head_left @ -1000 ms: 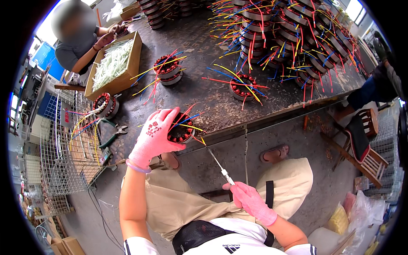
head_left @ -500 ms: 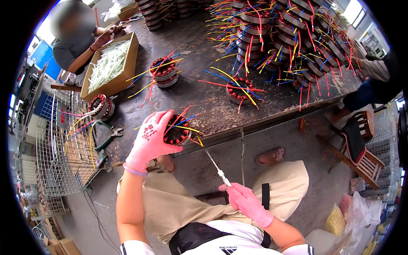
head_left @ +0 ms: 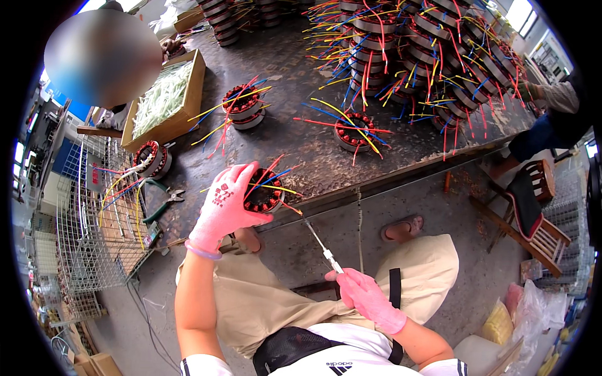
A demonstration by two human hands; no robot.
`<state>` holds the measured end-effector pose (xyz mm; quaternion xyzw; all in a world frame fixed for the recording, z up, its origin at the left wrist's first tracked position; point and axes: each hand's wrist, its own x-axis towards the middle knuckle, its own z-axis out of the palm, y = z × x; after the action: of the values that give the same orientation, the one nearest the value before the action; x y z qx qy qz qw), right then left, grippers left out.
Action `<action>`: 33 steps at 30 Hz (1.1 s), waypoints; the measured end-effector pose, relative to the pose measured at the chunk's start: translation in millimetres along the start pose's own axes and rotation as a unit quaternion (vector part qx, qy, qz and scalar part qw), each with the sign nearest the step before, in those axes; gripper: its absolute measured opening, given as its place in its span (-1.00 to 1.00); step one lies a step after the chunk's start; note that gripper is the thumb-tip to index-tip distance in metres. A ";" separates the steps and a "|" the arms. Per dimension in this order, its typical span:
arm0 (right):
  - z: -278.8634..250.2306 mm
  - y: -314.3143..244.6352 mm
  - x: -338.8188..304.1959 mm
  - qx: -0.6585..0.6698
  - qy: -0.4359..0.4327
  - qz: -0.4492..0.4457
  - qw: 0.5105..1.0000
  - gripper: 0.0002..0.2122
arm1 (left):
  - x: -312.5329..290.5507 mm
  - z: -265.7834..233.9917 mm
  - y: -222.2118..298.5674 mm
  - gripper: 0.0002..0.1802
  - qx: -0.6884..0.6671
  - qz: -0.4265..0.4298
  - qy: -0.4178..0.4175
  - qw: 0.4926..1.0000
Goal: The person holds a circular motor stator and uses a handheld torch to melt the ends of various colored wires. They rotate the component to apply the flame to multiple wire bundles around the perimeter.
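The left hand (head_left: 229, 197), in a pink glove, is clamping the near wound ring (head_left: 268, 204) between thumb and fingers, at the ring's nine o'clock side; the ring is sitting at the worktop's (head_left: 282, 106) near edge. At five o'clock from it, the right hand (head_left: 367, 297) is closing around a slim white-handled tool (head_left: 332, 260), whose tip is pointing toward eleven, at a wire end (head_left: 300, 212); whether they are touching, I cannot tell. Around the ring, pliers (head_left: 166, 203) are lying at nine o'clock, a corded ring (head_left: 150, 160) is resting at ten, and a wired ring (head_left: 354, 133) is standing at two.
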<state>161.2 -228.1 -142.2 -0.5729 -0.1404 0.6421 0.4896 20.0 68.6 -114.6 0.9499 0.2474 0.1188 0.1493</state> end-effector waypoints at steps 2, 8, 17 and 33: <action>3.5 -5.2 -1.1 0.013 -0.002 0.002 1.000 -0.70 | -1.6 -1.3 0.2 0.07 0.003 -0.011 -0.002 1.000; 4.8 -11.6 -4.3 0.005 0.009 0.001 1.000 -0.70 | -2.0 -0.9 1.6 0.06 -0.004 -0.015 0.003 1.000; 4.4 -14.5 -6.3 -0.021 -0.002 -0.016 1.000 -0.70 | -2.4 -2.2 3.9 0.06 -0.003 -0.017 -0.003 1.000; 3.2 -13.6 -7.3 -0.040 0.006 -0.007 0.999 -0.71 | -1.7 1.4 3.9 0.06 0.005 -0.005 0.001 1.000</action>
<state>163.8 -226.1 -126.7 -0.5952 -0.1667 0.6290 0.4715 20.7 64.1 -114.8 0.9493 0.2528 0.1182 0.1449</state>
